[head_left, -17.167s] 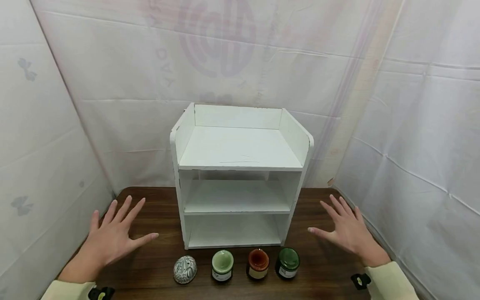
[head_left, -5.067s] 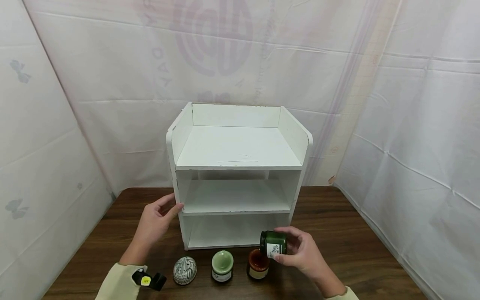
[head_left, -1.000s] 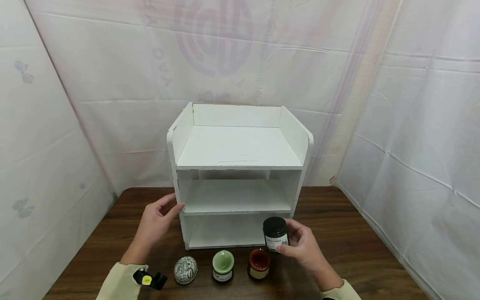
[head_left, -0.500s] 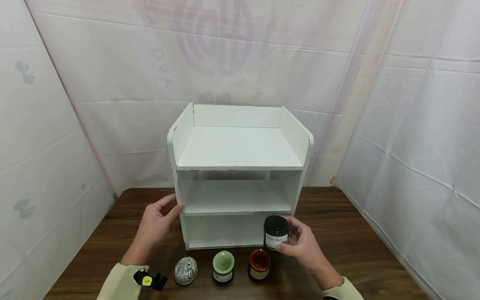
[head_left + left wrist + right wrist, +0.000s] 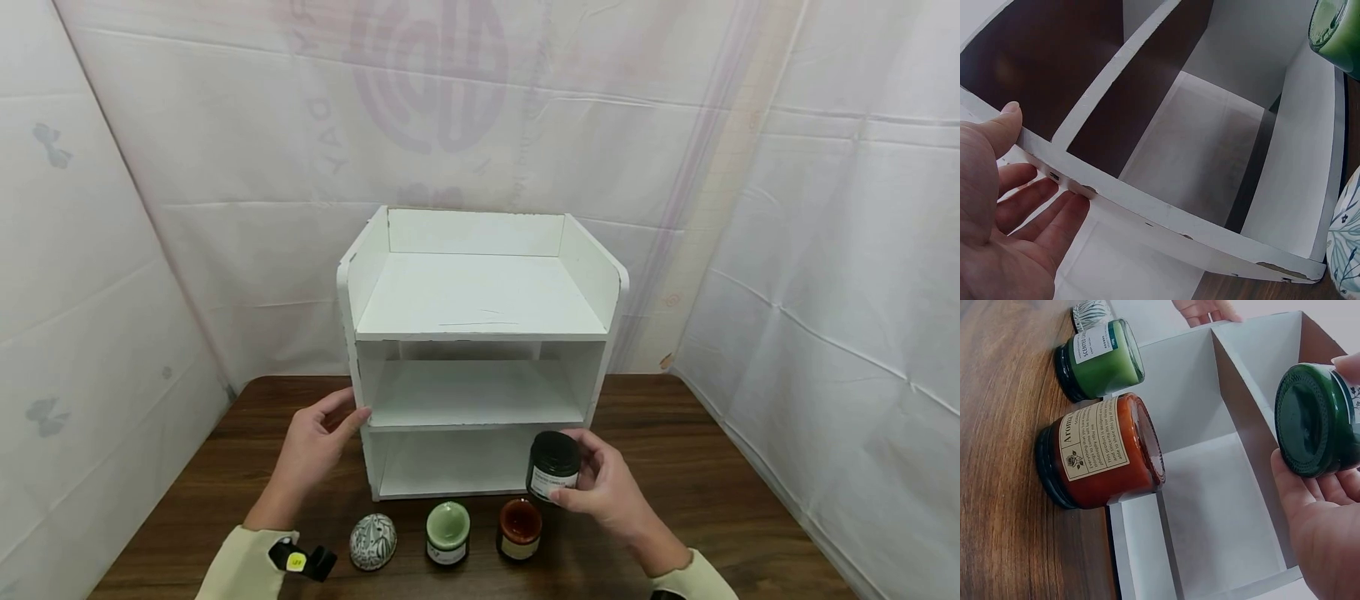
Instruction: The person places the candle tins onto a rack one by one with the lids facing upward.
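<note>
A small white shelf unit stands in the middle of the wooden table. My left hand grips its left side panel, thumb on the front edge and fingers along the outer face. In front of the lower right compartment, my right hand holds a dark green candle jar upright, black lid up. The jar's base shows in the right wrist view. Along the table front sit a red-brown candle jar and a light green candle jar, both resting on their lids. Left of them lies a rounded, leaf-patterned object.
Each of the shelf's three levels is bare, and the top has raised sides and back. White sheeting hangs behind and at both sides. Dark wooden table extends left and right of the shelf.
Both hands lay spread on the table at first. The left took hold of the shelf; the right lifted the dark green jar and turned it from base up, through sideways, to lid up.
</note>
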Demonstrator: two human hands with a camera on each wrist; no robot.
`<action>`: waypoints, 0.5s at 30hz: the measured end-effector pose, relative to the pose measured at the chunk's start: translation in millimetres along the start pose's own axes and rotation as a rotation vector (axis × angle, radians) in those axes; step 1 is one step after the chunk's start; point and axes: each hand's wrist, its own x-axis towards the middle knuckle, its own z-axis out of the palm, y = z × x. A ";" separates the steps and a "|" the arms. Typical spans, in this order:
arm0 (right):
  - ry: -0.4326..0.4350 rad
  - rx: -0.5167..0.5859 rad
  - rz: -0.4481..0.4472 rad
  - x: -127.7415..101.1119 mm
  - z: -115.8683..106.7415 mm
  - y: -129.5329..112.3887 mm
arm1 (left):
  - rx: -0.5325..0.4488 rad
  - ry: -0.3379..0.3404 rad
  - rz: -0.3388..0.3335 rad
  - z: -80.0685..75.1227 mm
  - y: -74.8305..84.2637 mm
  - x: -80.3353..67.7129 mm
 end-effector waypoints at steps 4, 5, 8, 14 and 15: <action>0.001 -0.017 0.011 0.9 -0.2 -2.5 | 0.003 0.003 0.006 -0.1 -0.6 0.4; 0.002 -0.022 0.018 1.2 -0.3 -3.2 | 0.004 0.005 0.009 0.0 -0.6 0.5; 0.007 -0.036 0.041 1.9 -0.4 -5.5 | 0.001 0.007 0.009 0.0 -0.3 0.6; 0.001 -0.044 0.031 2.9 0.8 -7.8 | -0.021 0.005 -0.001 -0.5 2.9 0.1; -0.001 -0.044 0.027 3.1 1.1 -8.0 | -0.021 0.006 -0.002 -0.6 3.1 0.0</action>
